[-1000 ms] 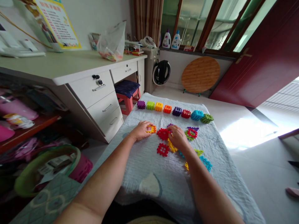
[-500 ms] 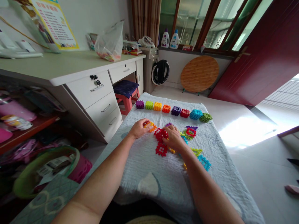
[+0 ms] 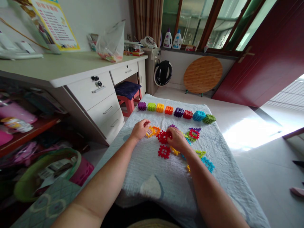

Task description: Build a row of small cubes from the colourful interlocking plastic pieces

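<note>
My right hand (image 3: 177, 138) has its fingers curled on the edge of a red plastic interlocking piece (image 3: 162, 137) with a notched rim. My left hand (image 3: 140, 129) is beside a yellow windowed square piece (image 3: 149, 131) and an orange piece (image 3: 156, 130). Its fingers are loosely bent, and nothing shows in them. Another red windowed square (image 3: 164, 152) lies flat just in front of me. Part of a yellow piece (image 3: 175, 150) shows under my right wrist. Loose blue (image 3: 208, 164), green (image 3: 200, 154) and red (image 3: 194, 135) pieces lie to the right, some hidden by my forearm.
A row of several assembled coloured cubes, including a purple one (image 3: 142, 106) and an orange one (image 3: 169, 110), runs along the far side of the cloth-covered table (image 3: 144, 164). A white desk (image 3: 78, 66) and a stool (image 3: 128, 90) stand to the left.
My left hand has drawn slightly left and away from the yellow and orange pieces, uncovering them. My right hand's fingers have curled onto the red piece, which has shifted slightly left.
</note>
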